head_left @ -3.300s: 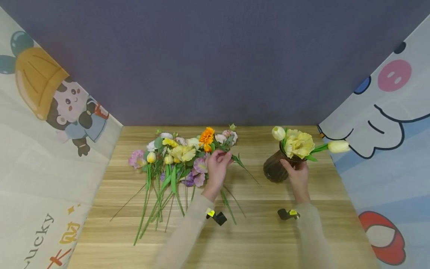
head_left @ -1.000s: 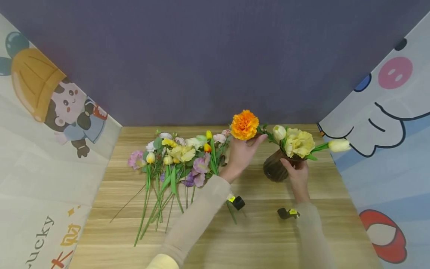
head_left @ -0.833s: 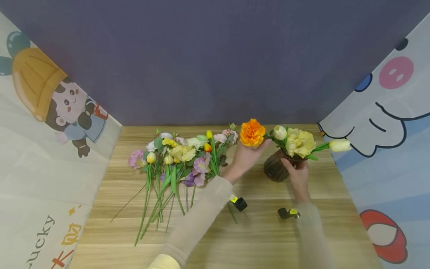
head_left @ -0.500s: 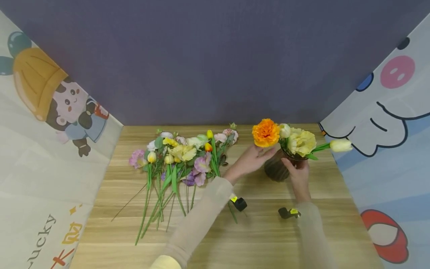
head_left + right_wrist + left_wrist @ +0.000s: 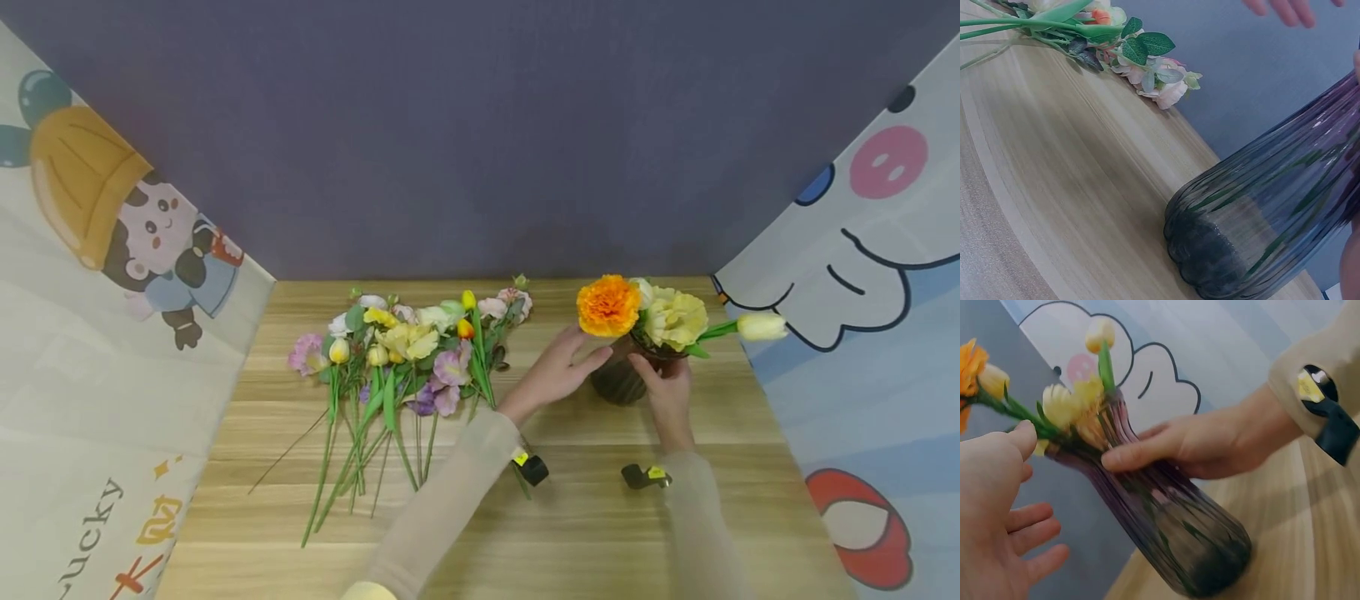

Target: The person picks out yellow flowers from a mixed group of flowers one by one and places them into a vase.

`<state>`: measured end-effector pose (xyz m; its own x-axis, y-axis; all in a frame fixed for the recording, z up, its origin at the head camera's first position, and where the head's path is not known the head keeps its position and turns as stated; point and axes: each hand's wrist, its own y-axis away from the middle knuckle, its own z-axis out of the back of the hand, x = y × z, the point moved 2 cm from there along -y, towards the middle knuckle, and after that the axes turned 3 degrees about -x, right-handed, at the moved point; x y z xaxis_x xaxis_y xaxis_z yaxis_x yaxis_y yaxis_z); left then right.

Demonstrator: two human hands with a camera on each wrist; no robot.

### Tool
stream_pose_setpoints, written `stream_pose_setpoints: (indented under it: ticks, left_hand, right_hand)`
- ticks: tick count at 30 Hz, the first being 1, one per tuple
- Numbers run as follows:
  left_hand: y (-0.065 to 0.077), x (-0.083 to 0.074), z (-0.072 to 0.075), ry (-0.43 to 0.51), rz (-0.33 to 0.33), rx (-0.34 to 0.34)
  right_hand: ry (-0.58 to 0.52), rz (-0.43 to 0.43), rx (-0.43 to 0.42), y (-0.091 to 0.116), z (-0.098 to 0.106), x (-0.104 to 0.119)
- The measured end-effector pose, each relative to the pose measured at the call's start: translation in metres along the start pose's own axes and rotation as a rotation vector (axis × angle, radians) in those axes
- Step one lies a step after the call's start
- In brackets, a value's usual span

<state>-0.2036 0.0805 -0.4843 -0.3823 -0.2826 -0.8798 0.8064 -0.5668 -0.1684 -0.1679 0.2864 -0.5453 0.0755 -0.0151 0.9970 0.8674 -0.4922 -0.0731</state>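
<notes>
A ribbed, dark translucent glass vase (image 5: 618, 382) leans on the table, and my right hand (image 5: 670, 404) grips it round the neck. Stems show through its glass (image 5: 1272, 200). From its mouth rise a pale yellow ruffled flower (image 5: 675, 318), a cream tulip (image 5: 761, 327) jutting right, and another cream tulip partly hidden. An orange carnation (image 5: 609, 306) leans out at the mouth's left side. Just left of the vase is my left hand (image 5: 557, 371), its fingers spread and relaxed. In the left wrist view its thumb tip (image 5: 1024, 434) overlaps the carnation's green stem (image 5: 1007, 407).
Artificial flowers lie in a row at the left of the wooden table (image 5: 600, 533): purple blooms (image 5: 450, 367), yellow ones (image 5: 408, 340), tulips and pale pink roses (image 5: 513, 304), stems toward me. A dark panel (image 5: 480, 142) stands behind; printed cartoon cloths hang on both sides.
My left hand took the orange carnation from the row, carried it right to the vase mouth, and has let go, drawing slightly down. My right hand has stayed on the vase.
</notes>
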Motion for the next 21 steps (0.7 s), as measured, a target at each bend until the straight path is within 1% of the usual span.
stream_pose_setpoints:
  ticks: [4,7,11,13,15,17,21]
  left_hand:
    - [0.014,0.017,-0.001,0.027,0.072,-0.051]
    - [0.024,0.03,-0.002,0.043,0.104,-0.108]
    - [0.038,0.045,-0.003,0.084,0.185,-0.24]
    - [0.044,0.052,-0.002,0.104,0.215,-0.313]
    - [0.048,0.058,-0.002,0.126,0.236,-0.364]
    - [0.052,0.063,-0.002,0.136,0.244,-0.395]
    - [0.059,0.073,-0.002,0.157,0.262,-0.42]
  right_hand:
    - [0.002,-0.016,-0.004,-0.003,0.002,-0.009]
    - [0.003,-0.024,-0.003,-0.003,0.003,-0.011]
    - [0.007,-0.024,-0.005,-0.003,0.003,-0.012]
    - [0.019,-0.024,-0.01,-0.003,0.003,-0.012]
    - [0.021,-0.025,-0.012,-0.003,0.003,-0.011]
    - [0.022,-0.026,-0.015,-0.003,0.004,-0.011]
    - [0.024,-0.036,-0.016,-0.002,0.004,-0.01]
